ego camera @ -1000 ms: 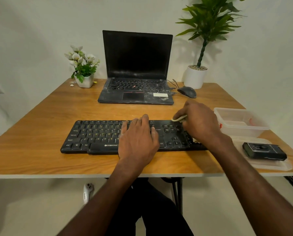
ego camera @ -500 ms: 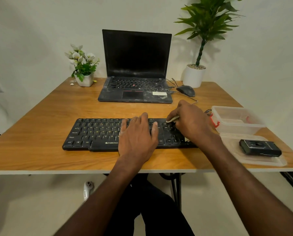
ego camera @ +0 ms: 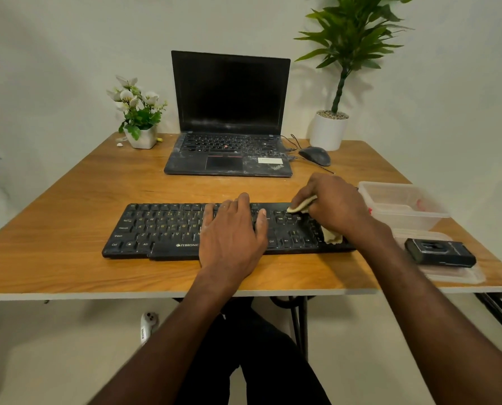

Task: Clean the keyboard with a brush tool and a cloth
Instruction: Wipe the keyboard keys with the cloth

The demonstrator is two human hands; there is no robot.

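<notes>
Resting flat with fingers straight, the left hand (ego camera: 232,233) presses the middle of the black ZEBRONICS-branded keyboard (ego camera: 168,229) on the wooden tabletop (ego camera: 68,206); the right hand (ego camera: 336,204), its grip curled around a pale yellow cloth (ego camera: 302,206), lies over the keyboard's right end; a clear plastic box (ego camera: 401,204) stands just beside it; an open black laptop (ego camera: 229,118) sits behind.

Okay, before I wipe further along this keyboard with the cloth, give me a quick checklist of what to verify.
1. Cloth gripped by right hand: ok.
2. Left hand flat on keyboard, steadying it: ok.
3. Cloth touching the keys: ok.
4. Keyboard fully on table: ok.
5. Path clear: not ok, left hand covers middle keys.
6. Keys under right hand clean: cannot tell, hidden.
</notes>
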